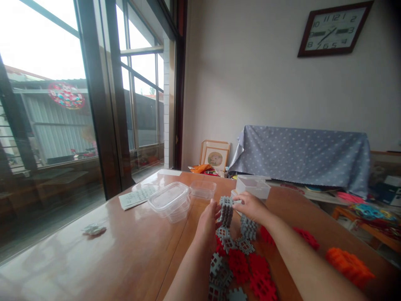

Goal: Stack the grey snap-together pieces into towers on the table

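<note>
A tall stack of grey square interlocking plastic tiles (226,212) stands upright between my two hands. My left hand (206,220) is curled against its left side, the fingertips partly hidden behind it. From the right, my right hand (250,207) pinches the stack near its top. A second grey tile stack (248,228) sits just below my right hand. Loose grey tiles (227,243) lie nearer to me, mixed with red interlocking tiles (239,265). Further right is a row of orange tiles (349,267), beyond my right forearm.
Clear plastic boxes with a lid (169,198) and a shallow clear tray (203,189) stand left of my hands. A white translucent box (253,187) is behind my right hand. A written paper sheet (136,197) and a small plastic packet (94,229) lie on the wooden table (125,255).
</note>
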Tool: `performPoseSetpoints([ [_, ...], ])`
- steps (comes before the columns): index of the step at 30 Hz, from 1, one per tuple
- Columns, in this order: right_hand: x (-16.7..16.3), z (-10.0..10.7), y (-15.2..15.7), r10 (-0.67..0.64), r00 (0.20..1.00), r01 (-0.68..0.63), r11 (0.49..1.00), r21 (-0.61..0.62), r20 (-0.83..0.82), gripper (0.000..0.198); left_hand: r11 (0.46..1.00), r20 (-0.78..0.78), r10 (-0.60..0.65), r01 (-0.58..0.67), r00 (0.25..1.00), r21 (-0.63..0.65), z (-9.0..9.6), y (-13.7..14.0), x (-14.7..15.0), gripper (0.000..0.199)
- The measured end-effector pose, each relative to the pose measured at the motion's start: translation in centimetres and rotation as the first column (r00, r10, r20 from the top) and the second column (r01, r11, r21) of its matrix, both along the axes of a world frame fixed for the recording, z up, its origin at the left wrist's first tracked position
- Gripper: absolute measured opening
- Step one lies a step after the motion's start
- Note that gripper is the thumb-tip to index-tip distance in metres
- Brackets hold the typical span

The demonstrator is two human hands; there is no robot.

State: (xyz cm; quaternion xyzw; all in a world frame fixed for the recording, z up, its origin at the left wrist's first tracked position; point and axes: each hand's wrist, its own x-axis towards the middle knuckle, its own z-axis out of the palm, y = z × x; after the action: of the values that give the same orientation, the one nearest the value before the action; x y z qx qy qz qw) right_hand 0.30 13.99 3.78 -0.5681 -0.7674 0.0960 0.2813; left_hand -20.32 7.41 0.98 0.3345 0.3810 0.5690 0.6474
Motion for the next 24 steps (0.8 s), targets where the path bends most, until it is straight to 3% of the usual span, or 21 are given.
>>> performPoseSetpoints([
  [5,-0.1,-0.1,-0.7,-0.017,1.000,0.017,1.000,-0.002,-0.023,0.043,1.000,-0.009,-0.021,0.021,1.000,0.006,-0.1,0.0,0.1,0.077],
  [18,-0.8,-0.5,-1.3,-0.064,0.998,0.065,0.997,0.033,-0.023,0.030,1.000,0.024,-0.028,0.027,0.999,0.014,-0.2,0.2,0.2,0.074],
  [24,-0.4,0.3,-4.2,-0.082,0.995,0.086,0.993,0.078,-0.053,0.025,0.998,0.012,0.043,-0.043,0.999,-0.042,-0.1,0.2,0.1,0.069],
])
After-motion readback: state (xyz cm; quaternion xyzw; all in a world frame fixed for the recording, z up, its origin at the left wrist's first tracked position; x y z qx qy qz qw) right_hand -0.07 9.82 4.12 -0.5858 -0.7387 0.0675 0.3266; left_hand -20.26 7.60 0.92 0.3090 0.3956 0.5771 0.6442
